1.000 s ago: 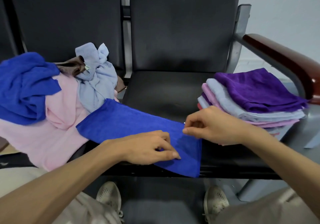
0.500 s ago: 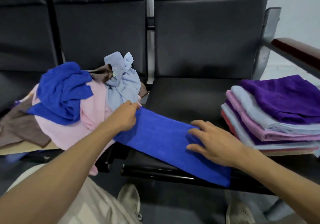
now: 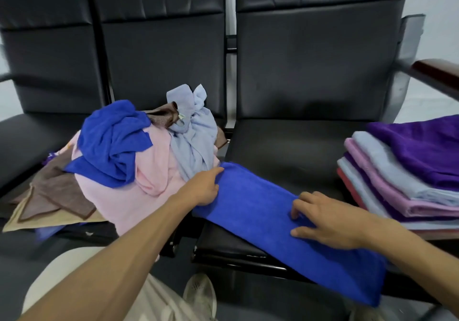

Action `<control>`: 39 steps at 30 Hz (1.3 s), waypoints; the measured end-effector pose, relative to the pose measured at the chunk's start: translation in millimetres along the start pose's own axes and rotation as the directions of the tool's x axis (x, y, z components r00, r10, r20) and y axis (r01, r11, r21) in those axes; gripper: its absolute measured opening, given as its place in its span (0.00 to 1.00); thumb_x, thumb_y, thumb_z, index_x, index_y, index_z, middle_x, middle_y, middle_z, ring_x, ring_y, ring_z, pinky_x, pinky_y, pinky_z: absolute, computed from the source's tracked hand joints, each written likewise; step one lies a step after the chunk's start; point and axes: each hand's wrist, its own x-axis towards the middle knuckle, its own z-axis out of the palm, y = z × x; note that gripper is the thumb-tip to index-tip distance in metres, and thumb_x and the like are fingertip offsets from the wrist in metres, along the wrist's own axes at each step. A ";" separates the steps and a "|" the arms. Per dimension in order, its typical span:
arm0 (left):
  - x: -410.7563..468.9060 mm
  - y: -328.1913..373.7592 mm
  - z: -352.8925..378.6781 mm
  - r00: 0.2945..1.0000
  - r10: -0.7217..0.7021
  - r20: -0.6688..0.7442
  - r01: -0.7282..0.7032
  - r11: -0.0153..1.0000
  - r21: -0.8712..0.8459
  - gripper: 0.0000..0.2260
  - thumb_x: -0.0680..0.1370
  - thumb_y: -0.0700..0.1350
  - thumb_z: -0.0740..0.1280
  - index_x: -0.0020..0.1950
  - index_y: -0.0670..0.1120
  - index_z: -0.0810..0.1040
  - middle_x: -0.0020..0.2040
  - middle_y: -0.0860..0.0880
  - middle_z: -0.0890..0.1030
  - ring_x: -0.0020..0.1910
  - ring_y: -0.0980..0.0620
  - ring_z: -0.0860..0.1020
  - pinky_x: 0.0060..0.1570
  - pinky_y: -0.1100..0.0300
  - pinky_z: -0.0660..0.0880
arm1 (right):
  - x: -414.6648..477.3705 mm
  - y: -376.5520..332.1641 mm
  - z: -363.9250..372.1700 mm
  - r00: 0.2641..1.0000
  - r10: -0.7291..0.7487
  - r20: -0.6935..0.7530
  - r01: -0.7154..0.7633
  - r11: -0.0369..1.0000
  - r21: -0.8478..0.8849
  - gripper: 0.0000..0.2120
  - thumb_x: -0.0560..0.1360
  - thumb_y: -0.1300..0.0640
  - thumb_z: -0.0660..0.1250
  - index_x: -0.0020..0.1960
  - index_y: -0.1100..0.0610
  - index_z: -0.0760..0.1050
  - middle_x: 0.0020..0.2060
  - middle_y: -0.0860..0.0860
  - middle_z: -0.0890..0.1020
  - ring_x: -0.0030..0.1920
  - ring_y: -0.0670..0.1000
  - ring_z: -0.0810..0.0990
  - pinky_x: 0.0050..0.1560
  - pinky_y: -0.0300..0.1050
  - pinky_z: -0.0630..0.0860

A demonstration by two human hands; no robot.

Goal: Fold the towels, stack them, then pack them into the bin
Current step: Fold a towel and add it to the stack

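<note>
A royal blue towel (image 3: 258,209), folded into a long strip, lies slanted across the black right seat (image 3: 285,146) and hangs over its front edge. My left hand (image 3: 204,189) grips the strip's far left end, next to the loose pile. My right hand (image 3: 327,221) presses flat on the strip's middle with its fingers spread. At the right stands a stack of folded towels (image 3: 402,186) with a purple one (image 3: 422,149) on top. No bin is in view.
A loose pile covers the left seat: a crumpled blue towel (image 3: 114,144), a pink one (image 3: 151,186), a pale blue one (image 3: 196,136) and brown and beige ones (image 3: 57,194). A wooden armrest (image 3: 437,72) juts out at the right. My shoes (image 3: 198,296) show below.
My left hand has slid from the strip's near part to its far left end. My right hand has let go of its pinch and now lies flat on the strip.
</note>
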 end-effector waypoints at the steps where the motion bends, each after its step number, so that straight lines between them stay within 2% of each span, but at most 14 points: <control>1: -0.6 0.4 -1.6 1.000 -0.007 0.002 0.007 1.000 -0.026 0.24 0.80 0.39 0.59 0.76 0.49 0.60 0.71 0.42 0.70 0.67 0.44 0.70 0.64 0.60 0.63 | 0.8 -2.5 4.7 0.997 -0.041 -0.060 0.040 0.999 -0.032 0.17 0.77 0.38 0.58 0.61 0.46 0.66 0.63 0.42 0.67 0.62 0.45 0.66 0.64 0.43 0.66; 3: -1.6 1.6 -6.0 1.000 -0.020 0.002 0.020 0.996 -0.088 0.23 0.79 0.38 0.61 0.73 0.50 0.65 0.69 0.44 0.71 0.66 0.45 0.71 0.63 0.60 0.65 | 1.3 -6.5 9.0 0.992 -0.094 -0.086 0.095 0.995 0.005 0.18 0.78 0.43 0.59 0.66 0.46 0.63 0.70 0.40 0.60 0.68 0.44 0.60 0.69 0.43 0.62; 5: -2.0 2.7 -10.2 0.999 -0.041 0.006 0.041 0.985 -0.165 0.22 0.76 0.36 0.64 0.69 0.50 0.70 0.70 0.46 0.70 0.68 0.47 0.70 0.62 0.62 0.65 | 1.3 -7.5 6.4 0.995 -0.095 -0.034 0.097 0.993 0.064 0.21 0.79 0.47 0.59 0.70 0.45 0.60 0.73 0.39 0.57 0.71 0.43 0.57 0.71 0.43 0.58; 10: -6.1 0.3 -20.8 0.994 -0.052 0.098 0.087 0.916 -0.392 0.25 0.74 0.30 0.65 0.68 0.49 0.75 0.62 0.49 0.70 0.57 0.51 0.70 0.54 0.64 0.66 | 1.2 -10.1 1.2 0.996 -0.058 0.061 0.052 0.994 0.098 0.26 0.77 0.51 0.59 0.73 0.45 0.57 0.75 0.39 0.53 0.74 0.43 0.52 0.74 0.48 0.54; 13: -13.5 -7.4 -27.9 0.989 -0.070 0.130 0.121 0.888 -0.443 0.24 0.75 0.30 0.64 0.68 0.49 0.75 0.62 0.52 0.69 0.58 0.52 0.70 0.55 0.63 0.67 | 5.4 -12.3 -2.4 0.996 -0.042 0.077 0.032 0.992 0.120 0.26 0.76 0.53 0.61 0.72 0.45 0.57 0.75 0.39 0.53 0.74 0.42 0.52 0.74 0.50 0.53; 18: -28.6 -7.7 -43.8 0.996 -0.052 0.071 0.081 0.860 -0.503 0.25 0.77 0.33 0.63 0.72 0.51 0.71 0.67 0.52 0.69 0.62 0.48 0.72 0.65 0.54 0.71 | 21.0 -28.6 4.0 0.995 -0.088 -0.049 0.095 0.984 0.151 0.27 0.76 0.56 0.60 0.72 0.45 0.58 0.75 0.38 0.54 0.74 0.40 0.50 0.69 0.40 0.50; 21: -38.6 11.5 -52.0 1.000 0.023 0.015 -0.011 0.816 -0.577 0.25 0.77 0.33 0.63 0.72 0.48 0.70 0.62 0.52 0.73 0.58 0.49 0.76 0.59 0.56 0.75 | 32.4 -43.6 8.8 0.983 -0.151 -0.102 0.170 0.961 0.216 0.28 0.78 0.54 0.60 0.75 0.45 0.55 0.75 0.36 0.51 0.74 0.37 0.49 0.70 0.35 0.48; 24: -42.2 36.1 -53.3 0.995 0.100 0.001 -0.079 0.790 -0.608 0.24 0.77 0.33 0.63 0.72 0.47 0.69 0.59 0.50 0.76 0.52 0.49 0.78 0.48 0.59 0.77 | 33.9 -39.6 -8.8 0.962 -0.102 -0.252 0.189 0.917 0.351 0.24 0.78 0.56 0.64 0.72 0.49 0.64 0.72 0.39 0.60 0.70 0.37 0.60 0.70 0.30 0.55; 26: -41.9 52.0 -49.9 0.990 0.142 -0.001 -0.114 0.793 -0.598 0.25 0.76 0.34 0.64 0.72 0.48 0.70 0.57 0.50 0.77 0.51 0.49 0.79 0.49 0.57 0.77 | 27.0 -22.7 -30.0 0.925 0.015 -0.379 0.175 0.870 0.460 0.16 0.77 0.60 0.65 0.64 0.51 0.74 0.64 0.44 0.75 0.64 0.42 0.73 0.67 0.41 0.68; 28: -41.1 69.9 -43.9 0.982 0.191 0.003 -0.157 0.815 -0.558 0.26 0.75 0.35 0.65 0.73 0.48 0.70 0.59 0.50 0.78 0.53 0.50 0.79 0.54 0.55 0.77 | 11.0 -1.3 -53.4 0.897 0.158 -0.412 0.127 0.802 0.584 0.11 0.77 0.63 0.65 0.54 0.50 0.78 0.53 0.46 0.82 0.54 0.46 0.81 0.59 0.48 0.77; 31: -43.1 97.3 -33.5 0.963 0.260 0.063 -0.202 0.862 -0.466 0.26 0.75 0.37 0.66 0.73 0.50 0.68 0.59 0.49 0.78 0.52 0.50 0.79 0.53 0.57 0.75 | -13.2 24.0 -74.8 0.882 0.302 -0.362 0.036 0.723 0.690 0.09 0.78 0.66 0.63 0.49 0.55 0.79 0.44 0.54 0.84 0.43 0.49 0.84 0.46 0.46 0.81; 34: -45.2 117.8 -20.6 0.952 0.283 0.117 -0.219 0.897 -0.385 0.26 0.75 0.39 0.66 0.73 0.51 0.68 0.59 0.50 0.78 0.51 0.51 0.79 0.53 0.56 0.76 | -26.3 33.6 -75.9 0.861 0.371 -0.348 -0.068 0.762 0.644 0.07 0.78 0.64 0.62 0.50 0.59 0.78 0.41 0.55 0.84 0.39 0.50 0.85 0.38 0.38 0.80; 37: -45.3 133.1 -5.6 0.938 0.301 0.170 -0.230 0.910 -0.344 0.22 0.74 0.39 0.65 0.68 0.49 0.73 0.60 0.47 0.80 0.51 0.49 0.80 0.52 0.51 0.78 | -34.6 33.6 -69.1 0.890 0.353 -0.289 -0.149 0.824 0.547 0.05 0.79 0.60 0.62 0.51 0.56 0.77 0.38 0.52 0.84 0.37 0.49 0.84 0.40 0.40 0.81; 39: -45.3 140.8 5.1 0.931 0.311 0.189 -0.235 0.911 -0.339 0.24 0.74 0.39 0.65 0.70 0.47 0.71 0.61 0.49 0.80 0.49 0.53 0.80 0.45 0.58 0.77 | -37.5 30.4 -66.4 0.911 0.337 -0.238 -0.180 0.843 0.507 0.06 0.79 0.58 0.62 0.52 0.55 0.77 0.38 0.51 0.84 0.37 0.49 0.84 0.46 0.41 0.80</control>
